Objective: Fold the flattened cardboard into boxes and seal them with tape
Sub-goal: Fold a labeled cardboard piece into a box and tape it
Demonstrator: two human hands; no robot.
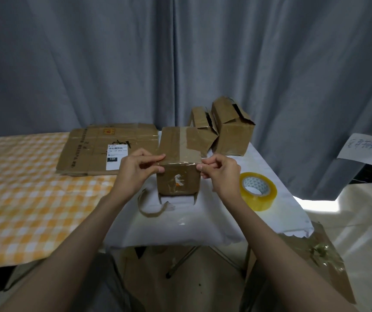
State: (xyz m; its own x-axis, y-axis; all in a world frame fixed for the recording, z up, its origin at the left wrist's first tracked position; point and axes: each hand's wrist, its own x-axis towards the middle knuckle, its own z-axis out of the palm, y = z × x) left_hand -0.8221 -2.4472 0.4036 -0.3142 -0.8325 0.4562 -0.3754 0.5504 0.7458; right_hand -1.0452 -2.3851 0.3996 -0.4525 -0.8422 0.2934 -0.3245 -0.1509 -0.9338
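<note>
A small cardboard box [178,167] stands on the white-covered counter [203,221]. The left hand [135,172] and right hand [221,174] pinch a clear tape strip [178,163] across its near top edge, fingers narrow. A tape roll [258,191] lies just right. Flattened cardboard [104,149] lies left, on a checked cloth [23,188]. Grey curtains [180,64] hang behind.

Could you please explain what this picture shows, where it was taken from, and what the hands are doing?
There is no machine: a head-worn camera looks down at a person's bare hands. The left hand and right hand stretch a clear strip of tape across the near top edge of a small brown cardboard box, pinching one end each. It stands on a white-covered table. Beside it lie a yellowish roll of tape, flattened brown cardboard and two folded brown boxes.
</note>
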